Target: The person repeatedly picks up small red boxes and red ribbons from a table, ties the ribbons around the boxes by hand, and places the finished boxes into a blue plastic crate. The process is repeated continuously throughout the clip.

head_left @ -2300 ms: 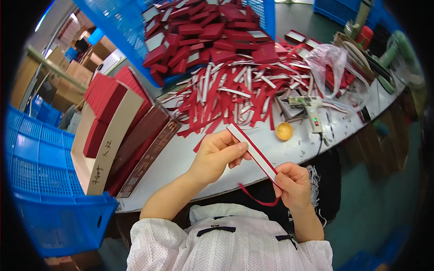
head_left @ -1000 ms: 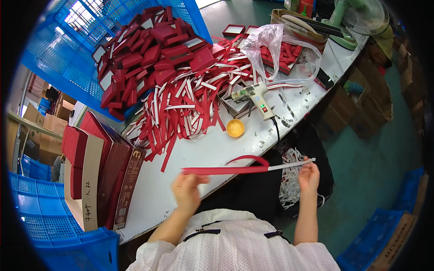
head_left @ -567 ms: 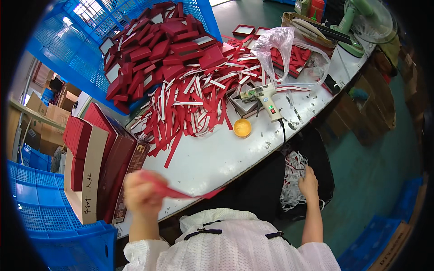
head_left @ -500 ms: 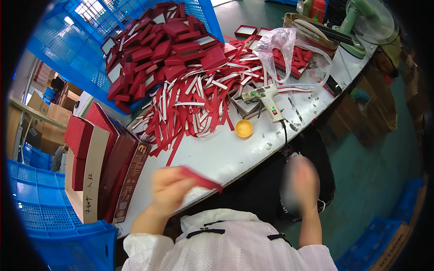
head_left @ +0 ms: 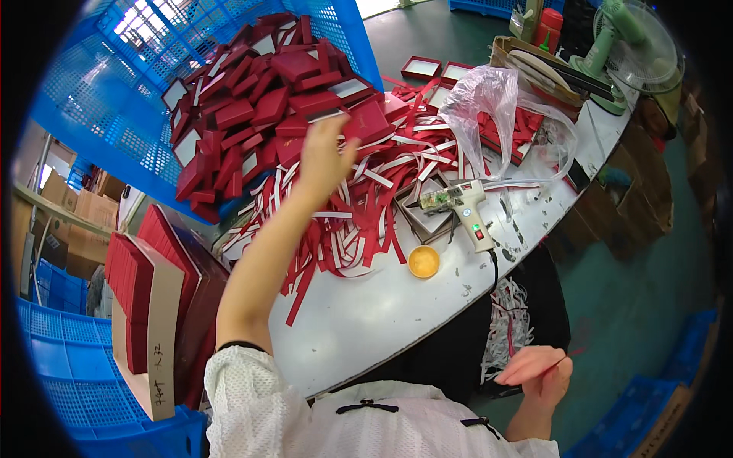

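Note:
My left hand (head_left: 328, 160) reaches over the table with its fingers apart, at the near edge of a heap of small red boxes (head_left: 271, 107). The fingertips are beside a box with a pale edge; whether they touch it I cannot tell. Below that hand lie many tangled red and white ribbons (head_left: 366, 221). My right hand (head_left: 538, 374) is low at the right, off the table's edge, its fingers pressed together. A thin, blurred reddish streak (head_left: 576, 352) shows by its fingertips; what it is stays unclear.
A cream glue gun (head_left: 475, 217) rests by an open box, near a small yellow-filled cup (head_left: 424, 262). Behind them are a clear plastic bag (head_left: 481, 114) and a green fan (head_left: 611, 57). A blue crate (head_left: 92, 99) holds the heap. At left stands a carton of red pieces (head_left: 164, 305).
My left hand has moved from the table's near edge up to the heap; the red piece it held is gone from it. My right hand has lowered slightly, and the view has shifted.

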Motion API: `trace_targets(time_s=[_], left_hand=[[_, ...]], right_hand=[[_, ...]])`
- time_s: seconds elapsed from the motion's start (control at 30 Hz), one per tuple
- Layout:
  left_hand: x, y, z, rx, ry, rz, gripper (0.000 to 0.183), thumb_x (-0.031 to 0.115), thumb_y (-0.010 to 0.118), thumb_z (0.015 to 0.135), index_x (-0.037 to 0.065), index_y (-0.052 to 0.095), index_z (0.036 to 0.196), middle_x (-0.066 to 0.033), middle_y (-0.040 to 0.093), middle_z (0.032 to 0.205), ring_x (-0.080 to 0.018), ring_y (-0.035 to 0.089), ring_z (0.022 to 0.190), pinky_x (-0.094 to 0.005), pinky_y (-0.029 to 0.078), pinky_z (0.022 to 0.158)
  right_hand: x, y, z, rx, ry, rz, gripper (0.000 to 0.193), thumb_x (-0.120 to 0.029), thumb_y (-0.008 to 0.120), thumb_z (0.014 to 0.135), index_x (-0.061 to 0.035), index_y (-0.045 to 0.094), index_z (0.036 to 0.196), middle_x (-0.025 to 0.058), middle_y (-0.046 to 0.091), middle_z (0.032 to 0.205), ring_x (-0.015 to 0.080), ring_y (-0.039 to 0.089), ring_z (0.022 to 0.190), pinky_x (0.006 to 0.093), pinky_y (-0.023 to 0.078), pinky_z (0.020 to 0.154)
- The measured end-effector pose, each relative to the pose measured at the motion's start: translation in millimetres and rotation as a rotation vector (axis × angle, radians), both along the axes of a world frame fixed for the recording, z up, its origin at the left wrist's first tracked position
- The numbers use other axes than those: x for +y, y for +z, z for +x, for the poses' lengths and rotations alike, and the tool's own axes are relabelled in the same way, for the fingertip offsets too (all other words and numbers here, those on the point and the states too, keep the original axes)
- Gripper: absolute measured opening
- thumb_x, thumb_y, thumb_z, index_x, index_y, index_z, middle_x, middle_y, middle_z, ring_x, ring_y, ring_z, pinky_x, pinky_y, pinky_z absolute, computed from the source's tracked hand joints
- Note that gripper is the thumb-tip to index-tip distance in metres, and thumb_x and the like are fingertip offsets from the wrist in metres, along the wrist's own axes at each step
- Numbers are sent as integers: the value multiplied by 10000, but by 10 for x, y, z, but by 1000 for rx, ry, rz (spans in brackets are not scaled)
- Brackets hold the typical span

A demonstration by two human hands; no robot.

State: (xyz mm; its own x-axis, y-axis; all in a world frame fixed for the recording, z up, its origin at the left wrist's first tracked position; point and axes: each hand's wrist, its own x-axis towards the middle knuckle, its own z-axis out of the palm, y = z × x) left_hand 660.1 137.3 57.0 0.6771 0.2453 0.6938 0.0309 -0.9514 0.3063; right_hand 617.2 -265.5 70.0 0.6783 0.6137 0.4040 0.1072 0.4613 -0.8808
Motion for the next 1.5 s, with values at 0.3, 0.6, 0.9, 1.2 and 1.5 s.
trace_targets(time_s=[0.3,0.6,0.9,1.2,1.5], left_hand=[[399,-132,-66,-21,84,-827,163,164,553,760,26,539,847,-72,536,919,-190,511,861,-317,387,749],[-1389,207,-1195,-170,-727,-1903,395,291,433,837,-5,411,1098,-133,491,1084,-243,483,1006,-384,368,885],[-2418,-122,-1594,-152,-649,-1770,473,235,561,779,21,362,1150,-94,462,1101,-172,454,1014,-325,330,889],[-2360,86,-1446,-269,-605,-1667,294,208,261,899,9,347,1098,-138,501,1017,-240,556,878,-375,508,691],[-2453,224,-1524,-63,-674,-1672,341,235,226,900,2,257,1147,-161,454,1061,-253,539,912,-378,469,770]], right_hand=[[110,-318,-69,310,146,-220,365,-167,329,850,65,559,688,153,590,699,215,565,586,263,450,554],[598,-194,72,410,149,-352,301,-166,369,870,41,554,755,84,572,627,101,530,514,199,432,507],[559,-215,-103,681,-61,24,168,38,576,711,-37,450,794,34,536,768,62,514,675,189,425,617],[236,-6,-87,-373,205,-270,220,-135,478,777,-33,527,588,58,539,715,230,480,701,319,349,739],[240,100,-55,-490,203,-294,203,-87,515,725,-10,494,539,65,519,627,232,459,624,325,351,652]])
